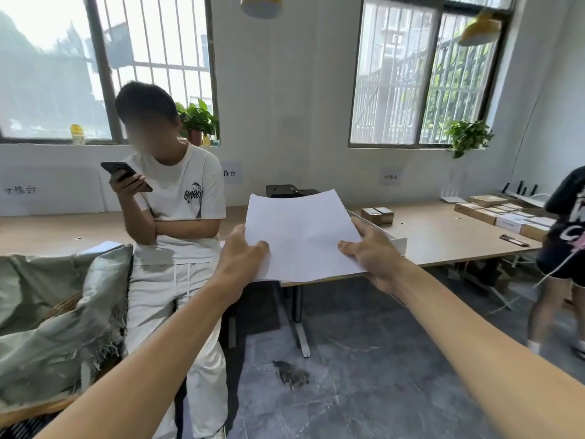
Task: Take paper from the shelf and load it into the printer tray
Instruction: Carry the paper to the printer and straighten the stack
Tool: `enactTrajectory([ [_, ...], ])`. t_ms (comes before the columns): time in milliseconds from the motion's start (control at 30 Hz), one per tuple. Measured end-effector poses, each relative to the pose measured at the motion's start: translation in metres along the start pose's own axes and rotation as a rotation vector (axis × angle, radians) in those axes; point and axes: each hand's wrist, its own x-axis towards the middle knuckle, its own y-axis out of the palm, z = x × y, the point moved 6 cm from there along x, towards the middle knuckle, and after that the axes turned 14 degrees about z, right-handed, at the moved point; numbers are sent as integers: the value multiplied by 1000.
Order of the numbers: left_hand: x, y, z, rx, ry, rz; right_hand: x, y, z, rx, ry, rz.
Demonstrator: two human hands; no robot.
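A thin stack of white paper [300, 232] is held out in front of me, above the table's near edge. My left hand [242, 253] grips its lower left edge and my right hand [372, 251] grips its lower right edge. Behind the sheets, a black printer [286, 190] sits on the table by the wall; the paper hides most of it. A white tray wall [397, 243] pokes out to the right from under the sheets. No shelf is in view.
A person in white [177, 210] leans on the wooden table [443, 236] just left of the paper, holding a phone. Another person [563, 248] stands at the far right. Boxes [378, 214] lie on the table. A grey sack [60, 312] stands at my left.
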Motion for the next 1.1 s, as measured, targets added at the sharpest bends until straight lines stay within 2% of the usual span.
enactTrajectory([
  [333,162,54,29,13,4,4,137,-91,-37,-32,-34,-18],
  [733,312,87,43,20,-33,-34,294,-170,-71,23,-35,58],
  [800,392,100,56,42,-64,-88,379,-202,-86,27,-23,116],
  [1100,442,89,62,12,-87,-107,449,-214,-98,95,-29,177],
])
